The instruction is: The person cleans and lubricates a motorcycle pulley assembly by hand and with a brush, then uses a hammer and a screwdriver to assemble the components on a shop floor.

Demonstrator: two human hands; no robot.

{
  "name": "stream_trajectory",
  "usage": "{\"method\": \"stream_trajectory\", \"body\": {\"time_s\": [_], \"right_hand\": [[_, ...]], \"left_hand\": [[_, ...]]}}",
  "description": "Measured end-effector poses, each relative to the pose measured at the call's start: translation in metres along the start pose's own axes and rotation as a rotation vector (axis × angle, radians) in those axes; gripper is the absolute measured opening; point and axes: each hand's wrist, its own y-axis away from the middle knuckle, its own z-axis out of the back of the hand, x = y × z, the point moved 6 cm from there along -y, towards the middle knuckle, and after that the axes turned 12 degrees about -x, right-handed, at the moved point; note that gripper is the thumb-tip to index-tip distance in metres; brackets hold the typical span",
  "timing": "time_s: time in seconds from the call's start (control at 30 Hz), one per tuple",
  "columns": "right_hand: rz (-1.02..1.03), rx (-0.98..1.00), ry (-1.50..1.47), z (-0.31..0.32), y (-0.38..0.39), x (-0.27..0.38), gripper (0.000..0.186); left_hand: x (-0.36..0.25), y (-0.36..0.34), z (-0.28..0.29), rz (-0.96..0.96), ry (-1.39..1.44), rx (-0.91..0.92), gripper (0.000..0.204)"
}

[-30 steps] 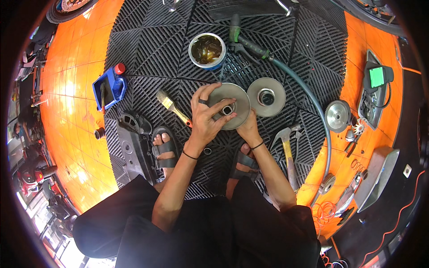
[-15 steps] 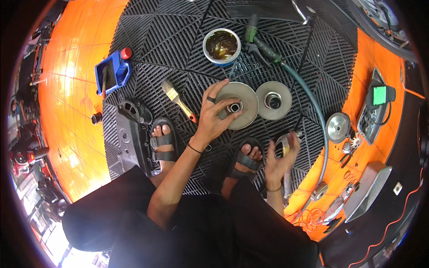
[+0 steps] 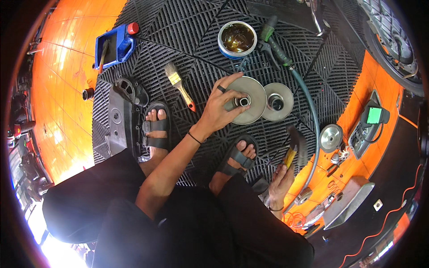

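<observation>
1. Head view, far left: a blue container (image 3: 129,47) with a red cap lies beside the black slatted mat's edge; nearer, a black casing (image 3: 118,118) sits on the black slatted mat (image 3: 192,53).
2. Right of these, a paintbrush (image 3: 179,89) lies with its bristles pointing far.
3. The left hand (image 3: 221,107) has its grip closed around the hub of a metal disc, with one finger reaching toward the far rim.
4. That metal disc (image 3: 256,100) is mid-scene, hub upward, nearer than a tub (image 3: 234,56) of brown fluid; whether it rests on the mat, I cannot tell.
5. A second disc (image 3: 288,106) is just to its right, their edges meeting or overlapping in view.
6. Near right, the right hand (image 3: 279,181) has its fingers wrapped about a yellow-marked hammer (image 3: 291,156); its dark head is blurred and well apart from the metal disc.
7. Farther right are a hose (image 3: 314,107) and a gear wheel (image 3: 331,137).
8. The step in hand seems to be steadying the metal disc while readying the hammer; the next move probably calls for a firm left hold, fingers clear of any blow.
</observation>
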Motion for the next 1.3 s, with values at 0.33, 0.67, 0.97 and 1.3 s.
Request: {"method": "stream_trajectory", "body": {"time_s": [0.33, 0.67, 0.97, 1.3], "right_hand": [[0.377, 0.181, 0.024, 0.004, -0.041, 0.165, 0.027], [0.171, 0.282, 0.039, -0.01, -0.051, 0.155, 0.027], [0.174, 0.291, 0.001, -0.018, -0.046, 0.137, 0.027], [0.421, 0.207, 0.093, -0.026, -0.05, 0.145, 0.025]], "left_hand": [[-0.007, -0.005, -0.004, 0.022, 0.045, 0.039, 0.03], [-0.009, -0.005, 0.0, -0.052, -0.091, -0.01, 0.035], [-0.003, -0.002, 0.004, 0.021, -0.198, 0.013, 0.043], [0.0, -0.002, 0.005, 0.027, -0.177, 0.004, 0.041]]}}
